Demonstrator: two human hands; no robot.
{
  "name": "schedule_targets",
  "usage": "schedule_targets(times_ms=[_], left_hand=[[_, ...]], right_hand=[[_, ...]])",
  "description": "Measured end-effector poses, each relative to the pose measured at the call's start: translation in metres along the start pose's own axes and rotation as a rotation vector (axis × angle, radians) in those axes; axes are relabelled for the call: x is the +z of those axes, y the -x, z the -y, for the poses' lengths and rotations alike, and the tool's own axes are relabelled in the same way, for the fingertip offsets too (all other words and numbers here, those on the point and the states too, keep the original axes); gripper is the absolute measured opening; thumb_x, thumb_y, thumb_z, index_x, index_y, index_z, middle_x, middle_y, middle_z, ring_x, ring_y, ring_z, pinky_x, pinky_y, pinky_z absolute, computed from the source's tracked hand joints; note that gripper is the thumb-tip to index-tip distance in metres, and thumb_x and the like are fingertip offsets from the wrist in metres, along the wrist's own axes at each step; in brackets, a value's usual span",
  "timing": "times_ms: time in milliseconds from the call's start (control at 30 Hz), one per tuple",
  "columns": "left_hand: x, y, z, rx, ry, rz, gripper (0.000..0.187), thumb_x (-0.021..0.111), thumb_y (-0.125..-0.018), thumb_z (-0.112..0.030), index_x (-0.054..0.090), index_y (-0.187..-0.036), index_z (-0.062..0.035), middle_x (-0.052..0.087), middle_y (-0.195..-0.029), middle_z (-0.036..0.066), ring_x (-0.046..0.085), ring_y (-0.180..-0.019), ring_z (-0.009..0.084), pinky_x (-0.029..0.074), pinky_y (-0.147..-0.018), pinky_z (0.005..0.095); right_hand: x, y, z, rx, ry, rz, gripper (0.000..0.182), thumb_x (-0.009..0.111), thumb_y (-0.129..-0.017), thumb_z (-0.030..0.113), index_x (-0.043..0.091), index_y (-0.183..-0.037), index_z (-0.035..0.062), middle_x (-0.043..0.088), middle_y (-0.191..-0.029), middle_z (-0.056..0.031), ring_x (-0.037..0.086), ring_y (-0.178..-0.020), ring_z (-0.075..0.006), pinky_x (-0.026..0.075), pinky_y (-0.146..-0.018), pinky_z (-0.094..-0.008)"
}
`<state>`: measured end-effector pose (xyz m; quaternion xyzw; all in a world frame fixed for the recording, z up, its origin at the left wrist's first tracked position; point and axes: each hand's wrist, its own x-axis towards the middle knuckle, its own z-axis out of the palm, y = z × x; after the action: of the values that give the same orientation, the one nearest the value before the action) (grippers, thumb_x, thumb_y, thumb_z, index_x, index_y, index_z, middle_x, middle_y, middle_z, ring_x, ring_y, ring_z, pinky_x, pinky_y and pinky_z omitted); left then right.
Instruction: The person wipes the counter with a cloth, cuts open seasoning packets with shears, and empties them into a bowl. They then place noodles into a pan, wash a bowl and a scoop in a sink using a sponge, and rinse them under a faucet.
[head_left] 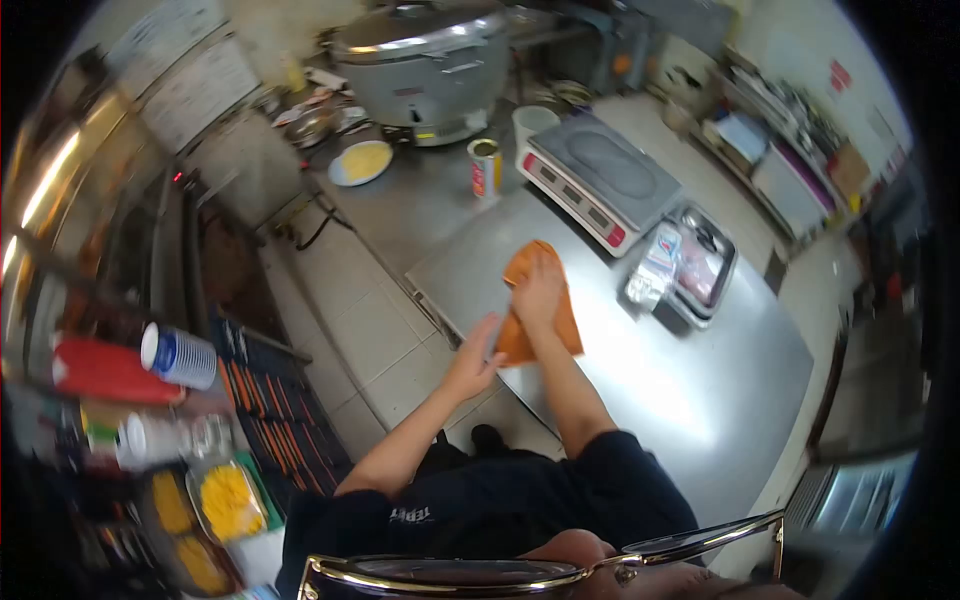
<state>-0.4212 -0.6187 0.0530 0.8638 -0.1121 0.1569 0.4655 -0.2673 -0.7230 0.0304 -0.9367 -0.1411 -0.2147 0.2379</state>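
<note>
My right hand (pixel 540 290) is on an orange cloth (pixel 562 325) on the steel table, its fingers bunched on the cloth's far end. The cloth spreads back under my right wrist toward the near left edge of the table. My left hand (pixel 474 358) is at that edge beside the cloth's near corner, fingers and thumb apart, with nothing seen in it. Beyond my hands stand a digital scale (pixel 600 175) and an open can (pixel 485 170).
A metal tray (pixel 712 270) with packets lies right of the scale. Farther back are a plate of yellow food (pixel 362 161) and a large rice cooker (pixel 425 75). At left, a counter holds stacked cups (pixel 180 356) and a container of yellow food (pixel 230 500). Tiled floor lies between.
</note>
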Motion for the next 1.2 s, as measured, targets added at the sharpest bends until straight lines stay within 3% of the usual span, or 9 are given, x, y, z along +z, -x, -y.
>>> schedule_targets(times_ms=[200, 267, 333, 567, 633, 833, 967, 1033, 1200], left_hand=[[-0.103, 0.034, 0.079, -0.123, -0.033, -0.252, 0.043, 0.049, -0.082, -0.005, 0.040, -0.124, -0.0002, 0.043, -0.126, 0.017, 0.038, -0.121, 0.0298, 0.025, -0.103, 0.0378], [-0.143, 0.039, 0.115, -0.232, -0.075, -0.349, 0.043, 0.052, -0.081, -0.007, 0.042, -0.122, 0.0002, 0.045, -0.124, 0.018, 0.042, -0.118, 0.0327, 0.029, -0.101, 0.0381], [-0.190, 0.029, 0.136, -0.215, -0.124, -0.368, 0.043, 0.053, -0.080, -0.006, 0.043, -0.121, 0.0002, 0.046, -0.123, 0.018, 0.042, -0.118, 0.0328, 0.029, -0.101, 0.0382], [-0.345, -0.003, 0.223, -0.242, -0.198, -0.301, 0.040, 0.055, -0.079, -0.004, 0.047, -0.117, -0.0008, 0.048, -0.119, 0.019, 0.044, -0.116, 0.0329, 0.032, -0.099, 0.0377], [-0.382, -0.016, 0.254, -0.282, -0.164, -0.329, 0.039, 0.055, -0.079, -0.005, 0.047, -0.118, -0.0011, 0.048, -0.119, 0.019, 0.045, -0.114, 0.0328, 0.033, -0.098, 0.0372], [-0.446, -0.116, 0.354, -0.276, -0.034, -0.173, 0.036, 0.057, -0.081, -0.009, 0.049, -0.116, -0.0028, 0.049, -0.116, 0.016, 0.046, -0.112, 0.0308, 0.035, -0.096, 0.0347], [-0.473, -0.197, 0.395, -0.173, 0.019, -0.063, 0.034, 0.057, -0.082, -0.010, 0.050, -0.114, -0.0035, 0.050, -0.115, 0.014, 0.047, -0.111, 0.0299, 0.036, -0.095, 0.0346], [-0.483, -0.227, 0.420, -0.070, 0.075, -0.029, 0.032, 0.057, -0.083, -0.011, 0.051, -0.114, -0.0048, 0.050, -0.115, 0.014, 0.047, -0.110, 0.0294, 0.037, -0.094, 0.0350], [-0.509, -0.277, 0.479, -0.060, 0.127, 0.100, 0.030, 0.056, -0.084, -0.013, 0.053, -0.113, -0.0070, 0.051, -0.114, 0.014, 0.048, -0.110, 0.0293, 0.038, -0.094, 0.0346]], right_hand=[[0.072, -0.008, 0.123, -0.183, -0.508, 0.179, 0.042, 0.049, -0.075, 0.001, 0.054, -0.117, 0.0025, 0.057, -0.113, -0.0180, 0.053, -0.108, -0.0278, 0.040, -0.094, -0.0362], [0.090, -0.038, 0.171, 0.194, -1.081, 0.235, 0.037, 0.050, -0.074, -0.003, 0.060, -0.110, 0.0049, 0.062, -0.101, -0.0168, 0.060, -0.097, -0.0266, 0.045, -0.083, -0.0322], [0.096, -0.084, 0.192, 0.076, -1.072, 0.271, 0.036, 0.050, -0.075, -0.002, 0.059, -0.109, 0.0038, 0.063, -0.098, -0.0180, 0.061, -0.093, -0.0266, 0.045, -0.080, -0.0302], [0.229, -0.192, 0.178, 0.276, 0.012, 0.203, 0.043, 0.057, -0.076, 0.016, 0.052, -0.116, 0.0027, 0.047, -0.125, -0.0183, 0.044, -0.114, -0.0396, 0.037, -0.092, -0.0483], [0.293, -0.186, 0.203, 0.205, 0.178, -0.242, 0.050, 0.057, -0.076, 0.018, 0.047, -0.122, 0.0017, 0.040, -0.131, -0.0188, 0.035, -0.120, -0.0422, 0.029, -0.098, -0.0526], [0.271, -0.125, 0.301, -0.374, -0.198, 0.357, 0.040, 0.052, -0.077, 0.012, 0.052, -0.116, 0.0055, 0.047, -0.127, -0.0142, 0.039, -0.121, -0.0337, 0.028, -0.102, -0.0451], [0.241, -0.151, 0.256, 0.202, 0.000, 0.336, 0.031, 0.050, -0.076, 0.007, 0.056, -0.106, 0.0031, 0.051, -0.120, -0.0154, 0.041, -0.117, -0.0369, 0.029, -0.101, -0.0436], [0.266, -0.156, 0.184, 0.243, -0.023, -0.013, 0.038, 0.049, -0.078, 0.005, 0.053, -0.117, 0.0011, 0.049, -0.123, -0.0197, 0.040, -0.118, -0.0390, 0.029, -0.102, -0.0453], [0.322, -0.189, 0.268, 0.258, 0.236, -0.042, 0.046, 0.051, -0.078, 0.011, 0.045, -0.122, -0.0018, 0.042, -0.129, -0.0209, 0.033, -0.124, -0.0400, 0.022, -0.105, -0.0468]])
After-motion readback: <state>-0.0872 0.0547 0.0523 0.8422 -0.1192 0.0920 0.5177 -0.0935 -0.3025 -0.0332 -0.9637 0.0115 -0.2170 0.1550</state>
